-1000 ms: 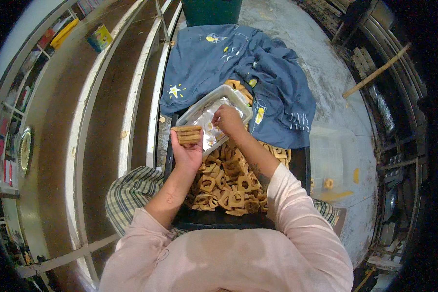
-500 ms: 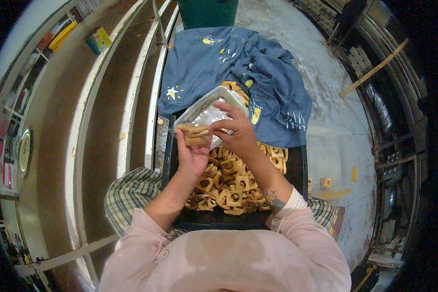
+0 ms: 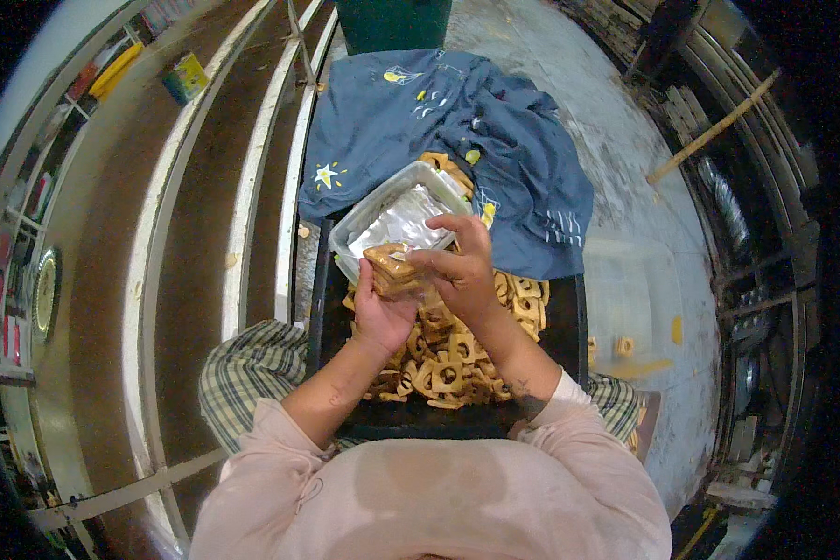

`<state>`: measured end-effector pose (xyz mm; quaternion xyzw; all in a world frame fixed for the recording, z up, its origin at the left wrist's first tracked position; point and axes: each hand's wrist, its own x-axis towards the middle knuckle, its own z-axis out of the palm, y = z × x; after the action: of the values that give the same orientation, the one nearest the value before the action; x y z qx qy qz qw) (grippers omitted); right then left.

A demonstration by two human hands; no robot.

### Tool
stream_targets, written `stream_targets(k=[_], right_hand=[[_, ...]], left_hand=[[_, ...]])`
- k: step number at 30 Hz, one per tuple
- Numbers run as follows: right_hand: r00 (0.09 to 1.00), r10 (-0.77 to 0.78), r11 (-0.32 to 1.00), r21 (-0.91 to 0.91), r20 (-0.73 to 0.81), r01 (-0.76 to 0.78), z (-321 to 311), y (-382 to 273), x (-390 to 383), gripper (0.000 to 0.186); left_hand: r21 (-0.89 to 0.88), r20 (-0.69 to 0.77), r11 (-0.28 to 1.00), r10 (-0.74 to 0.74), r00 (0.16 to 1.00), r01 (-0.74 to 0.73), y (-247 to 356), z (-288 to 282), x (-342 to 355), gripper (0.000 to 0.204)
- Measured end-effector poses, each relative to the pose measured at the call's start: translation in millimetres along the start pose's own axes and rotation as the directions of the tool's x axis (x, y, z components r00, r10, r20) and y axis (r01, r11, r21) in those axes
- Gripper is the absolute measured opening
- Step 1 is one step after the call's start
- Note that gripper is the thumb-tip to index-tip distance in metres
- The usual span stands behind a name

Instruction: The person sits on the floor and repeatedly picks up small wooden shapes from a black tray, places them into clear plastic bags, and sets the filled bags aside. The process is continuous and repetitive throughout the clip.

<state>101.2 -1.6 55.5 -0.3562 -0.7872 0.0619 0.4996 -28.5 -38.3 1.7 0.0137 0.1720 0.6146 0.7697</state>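
In my left hand [image 3: 385,317] rests a small stack of brown square biscuits [image 3: 392,268], apparently inside clear plastic film, with fingers and thumb closed around it. My right hand [image 3: 462,271] is at the stack's right side. One of its fingertips presses the top edge, by a small white patch, while another finger is raised and bent; its remaining fingers are partly hidden. Just beyond my hands, a clear plastic tub [image 3: 350,229] holds shiny clear and whitish packaging [image 3: 401,222]. Below them, many loose square biscuits with round holes [image 3: 448,375] lie heaped in a black tray [image 3: 569,350].
A blue printed cloth [image 3: 373,121] covers the far end, with more biscuits showing at its edge. A green bin [image 3: 392,23] stands behind it. To the right sits a clear lidded container [image 3: 630,289]; pale slatted beams [image 3: 243,215] run along the left.
Both hands have shifted slightly right, and the biscuit stack has tilted so its top face shows. My right hand has moved a little right and down, uncovering more of the tub.
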Motion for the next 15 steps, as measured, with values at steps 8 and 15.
stream_targets(k=[8, 15], right_hand=[[0.919, 0.329, 0.943, -0.119, 0.219, -0.309, -80, 8, -34, 0.022], [0.812, 0.57, 0.538, -0.688, -0.128, -0.487, -240, 53, -126, 0.016]], left_hand=[[0.419, -0.132, 0.789, -0.437, 0.89, 0.449, -52, 5, 2, 0.052], [0.964, 0.12, 0.244, -0.754, 0.646, 0.105, -166, 58, 16, 0.049]])
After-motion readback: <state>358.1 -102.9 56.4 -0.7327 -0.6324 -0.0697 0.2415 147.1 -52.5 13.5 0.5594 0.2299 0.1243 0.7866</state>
